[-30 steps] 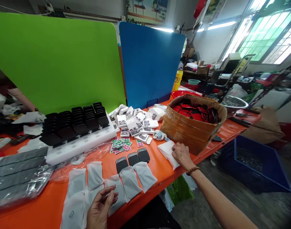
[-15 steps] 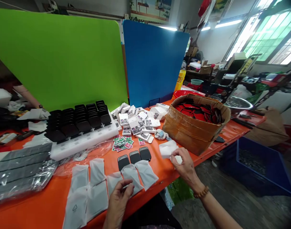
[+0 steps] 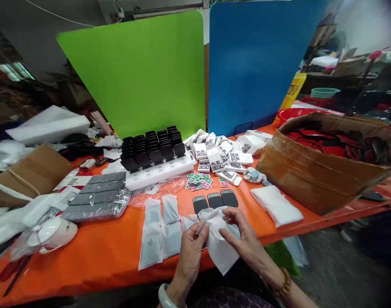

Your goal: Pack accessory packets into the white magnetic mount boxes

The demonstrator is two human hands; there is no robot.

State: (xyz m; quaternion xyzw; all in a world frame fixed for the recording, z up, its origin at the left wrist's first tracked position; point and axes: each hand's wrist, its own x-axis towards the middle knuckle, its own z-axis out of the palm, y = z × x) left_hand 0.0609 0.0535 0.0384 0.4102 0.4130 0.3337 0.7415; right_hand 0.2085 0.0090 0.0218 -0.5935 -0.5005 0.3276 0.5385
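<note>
A thin white translucent pouch [image 3: 221, 252] hangs between my two hands above the table's front edge. My left hand [image 3: 190, 250] pinches its left edge between thumb and fingers. At its upper right, my right hand [image 3: 246, 244] grips the pouch with curled fingers. Just beyond lie three dark rounded plates [image 3: 215, 200] in a row, with part of another white pouch near my fingers. To the left, several pouches [image 3: 151, 244] with grey flat contents lie in two columns. A white stack of pouches [image 3: 277, 205] rests right of my right hand.
A cardboard box [image 3: 310, 171] of red and black pieces stands right. Behind are small white boxes [image 3: 216, 156], printed cards [image 3: 198, 181] and black plates in a white foam rack [image 3: 160, 171]. Green [image 3: 144, 77] and blue [image 3: 249, 64] panels stand at the back; a white cup [image 3: 59, 233] lies left.
My right hand has left the white stack and brought a pouch to the middle. My left hand now pinches that pouch too. The view has swung left.
</note>
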